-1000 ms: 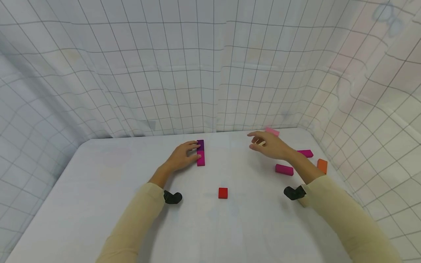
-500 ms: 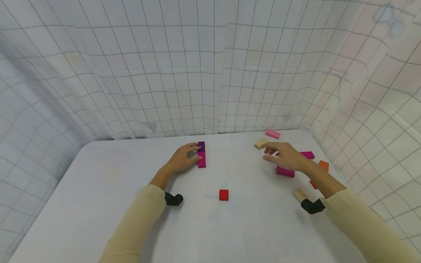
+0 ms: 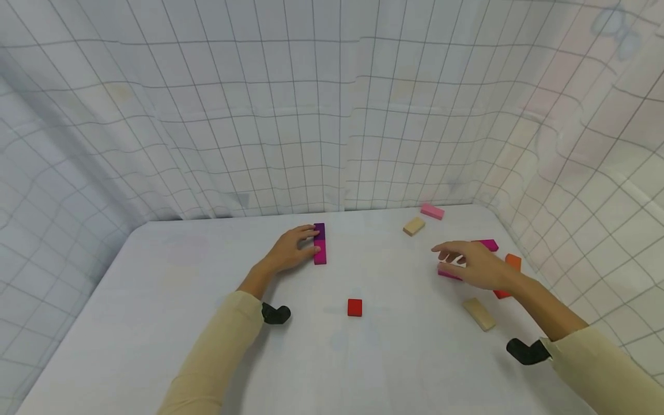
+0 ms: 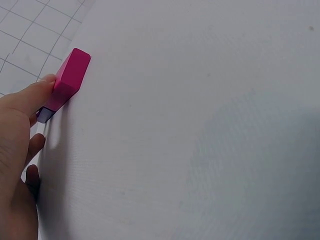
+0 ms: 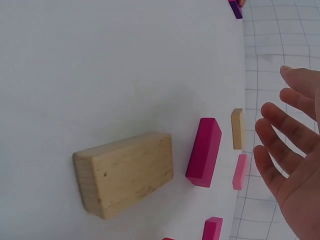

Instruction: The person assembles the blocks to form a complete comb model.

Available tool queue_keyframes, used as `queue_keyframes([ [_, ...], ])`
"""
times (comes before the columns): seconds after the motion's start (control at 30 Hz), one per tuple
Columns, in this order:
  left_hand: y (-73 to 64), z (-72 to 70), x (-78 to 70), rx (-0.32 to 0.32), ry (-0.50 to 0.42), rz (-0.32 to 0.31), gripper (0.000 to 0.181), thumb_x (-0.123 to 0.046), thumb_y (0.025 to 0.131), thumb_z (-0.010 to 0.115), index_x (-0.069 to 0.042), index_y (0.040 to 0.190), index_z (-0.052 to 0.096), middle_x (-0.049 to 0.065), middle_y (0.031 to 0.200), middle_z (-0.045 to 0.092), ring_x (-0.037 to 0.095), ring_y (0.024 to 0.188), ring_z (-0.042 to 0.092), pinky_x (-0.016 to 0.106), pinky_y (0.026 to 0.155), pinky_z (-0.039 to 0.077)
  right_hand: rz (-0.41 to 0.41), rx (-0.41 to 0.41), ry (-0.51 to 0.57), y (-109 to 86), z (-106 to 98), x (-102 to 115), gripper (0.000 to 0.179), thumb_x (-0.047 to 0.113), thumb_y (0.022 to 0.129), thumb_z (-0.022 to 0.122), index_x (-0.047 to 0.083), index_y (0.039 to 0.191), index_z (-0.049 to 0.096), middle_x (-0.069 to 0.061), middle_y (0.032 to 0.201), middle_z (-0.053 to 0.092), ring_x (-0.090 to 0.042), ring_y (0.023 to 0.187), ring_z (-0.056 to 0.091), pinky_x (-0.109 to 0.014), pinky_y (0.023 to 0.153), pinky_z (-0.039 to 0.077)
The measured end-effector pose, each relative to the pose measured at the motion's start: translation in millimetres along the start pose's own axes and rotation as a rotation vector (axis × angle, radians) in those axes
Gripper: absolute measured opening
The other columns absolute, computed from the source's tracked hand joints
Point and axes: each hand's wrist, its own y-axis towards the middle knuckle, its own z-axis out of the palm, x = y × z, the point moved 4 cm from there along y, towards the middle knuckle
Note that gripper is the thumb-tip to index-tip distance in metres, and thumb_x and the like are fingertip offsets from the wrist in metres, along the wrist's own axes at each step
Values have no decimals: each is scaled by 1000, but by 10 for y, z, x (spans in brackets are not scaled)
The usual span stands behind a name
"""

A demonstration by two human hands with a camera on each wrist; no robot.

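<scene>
My left hand (image 3: 289,252) rests beside a purple block (image 3: 320,229) and a magenta block (image 3: 320,257) set end to end in a line. Its thumb touches the side of the magenta block, and a fingertip lies at the purple one. In the left wrist view the magenta block (image 4: 72,75) stands past the thumb, with the purple block mostly hidden. My right hand (image 3: 477,265) hovers with loosely bent fingers, holding nothing. Below it a darker magenta block (image 3: 449,272) is partly covered in the head view; the right wrist view shows this block (image 5: 204,152) apart from the fingers.
Near the right hand lie a plain wooden block (image 3: 479,314), an orange block (image 3: 513,262), a red block (image 3: 502,294) and another magenta block (image 3: 488,245). Farther back are a small wooden block (image 3: 414,226) and a pink block (image 3: 433,211). A red block (image 3: 355,307) sits mid-table.
My right hand has let go of the small wooden block, leaving it near the back, and has moved right and nearer to me, over the darker magenta block. My left hand stays put.
</scene>
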Motion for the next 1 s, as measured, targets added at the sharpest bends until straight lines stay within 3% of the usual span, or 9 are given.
queue_keyframes([
  [0.33,11,23,30,-12,5,29,53,-26,98,72,-2,144,60,19,155,48,39,137,49,56,118,31,35,43,8,-429,103,-121,38,25,98,74,5,130,69,1,115,70,-17,100,63,-32,85,58],
  [0.67,-11,5,5,-6,8,8,53,-27,98,71,-2,144,60,18,155,47,39,143,43,55,119,29,39,17,1,-908,157,-283,39,25,92,82,11,126,70,6,116,69,-9,97,62,-29,83,57],
  [0.8,-9,1,5,-7,8,12,54,-27,98,71,-2,144,60,18,155,48,39,143,43,55,119,29,24,14,10,-1038,157,-338,44,28,87,86,13,125,70,8,115,66,-10,96,62,-27,82,57],
  [1.0,-16,7,7,-5,1,17,54,-27,98,71,-2,145,59,19,155,47,40,145,40,56,119,28,30,90,47,-1123,237,-420,59,23,84,88,14,137,62,9,116,61,-7,101,58,-27,84,56],
])
